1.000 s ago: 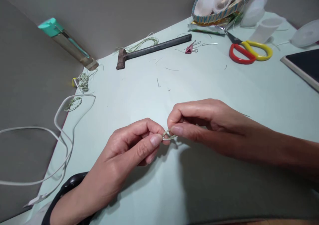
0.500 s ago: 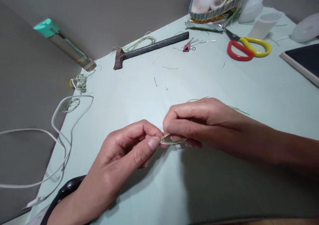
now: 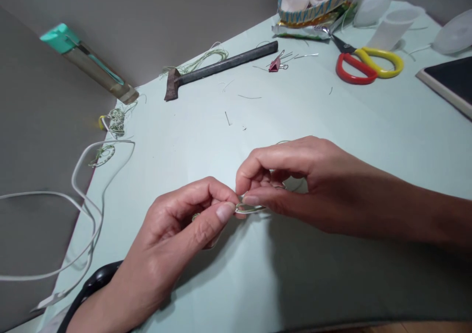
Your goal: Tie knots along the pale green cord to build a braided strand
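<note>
Thin green and white cord point(image 3: 252, 208) forms a small loop between my two hands, low over the pale table. My left hand point(image 3: 184, 229) pinches one end of it between thumb and index finger; a bit of green cord also shows inside its curled fingers. From the right, my right hand point(image 3: 295, 180) holds thumb and index fingertip together on the same cord, close to the left fingertips. Part of the cord runs behind the right hand and is hidden there.
A hammer point(image 3: 224, 70) lies at the back, with scissors point(image 3: 365, 66) and a pink binder clip point(image 3: 275, 66) to its right. A wicker basket point(image 3: 317, 13) stands behind. White cable point(image 3: 73, 195) loops at the left; a dark-topped device point(image 3: 450, 82) sits far right.
My right hand has shifted slightly left and its thumb has straightened toward the left fingertips, opening a gap under the index finger. The left hand keeps its pinch.
</note>
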Tool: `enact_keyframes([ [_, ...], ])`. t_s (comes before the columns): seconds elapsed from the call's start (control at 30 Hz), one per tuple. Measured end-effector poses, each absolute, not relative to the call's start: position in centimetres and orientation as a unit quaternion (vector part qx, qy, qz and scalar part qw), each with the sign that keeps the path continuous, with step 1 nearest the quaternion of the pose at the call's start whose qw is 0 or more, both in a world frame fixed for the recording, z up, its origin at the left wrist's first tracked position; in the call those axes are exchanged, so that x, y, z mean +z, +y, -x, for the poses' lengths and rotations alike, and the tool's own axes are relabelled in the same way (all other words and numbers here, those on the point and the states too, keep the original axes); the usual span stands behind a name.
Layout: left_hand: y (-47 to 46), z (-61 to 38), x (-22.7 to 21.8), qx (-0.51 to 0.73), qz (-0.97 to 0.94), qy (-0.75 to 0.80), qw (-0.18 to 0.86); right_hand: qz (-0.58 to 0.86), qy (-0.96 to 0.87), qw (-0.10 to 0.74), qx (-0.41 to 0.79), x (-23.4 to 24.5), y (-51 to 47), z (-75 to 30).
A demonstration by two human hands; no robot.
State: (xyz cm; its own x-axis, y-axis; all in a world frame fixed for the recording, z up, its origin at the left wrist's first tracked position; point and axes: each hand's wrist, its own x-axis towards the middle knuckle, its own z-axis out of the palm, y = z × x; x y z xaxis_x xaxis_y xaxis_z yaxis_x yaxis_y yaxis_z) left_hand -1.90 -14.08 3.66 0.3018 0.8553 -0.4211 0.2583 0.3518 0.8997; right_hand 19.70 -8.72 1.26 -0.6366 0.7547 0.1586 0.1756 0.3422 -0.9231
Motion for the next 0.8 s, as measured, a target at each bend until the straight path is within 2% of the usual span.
enact_keyframes([
  [0.13, -14.16, 2.17, 3.73, 0.233, -0.521, 0.54, 0.619, 0.293, -0.8, 0.286, 0.438, 1.41, -8.73, -20.02],
  [0.3, -14.19, 2.29, 3.79, 0.243, -0.524, 0.534, 0.617, 0.256, -0.832, 0.339, 0.356, 1.66, -8.92, -20.0],
  [0.6, -14.21, 2.53, 3.71, 0.238, -0.528, 0.536, 0.614, 0.199, -0.871, 0.373, 0.252, 1.5, -9.64, -20.15],
  [0.8, -14.15, 2.63, 3.77, 0.233, -0.542, 0.531, 0.609, 0.172, -0.893, 0.364, 0.199, 1.45, -9.39, -20.27],
])
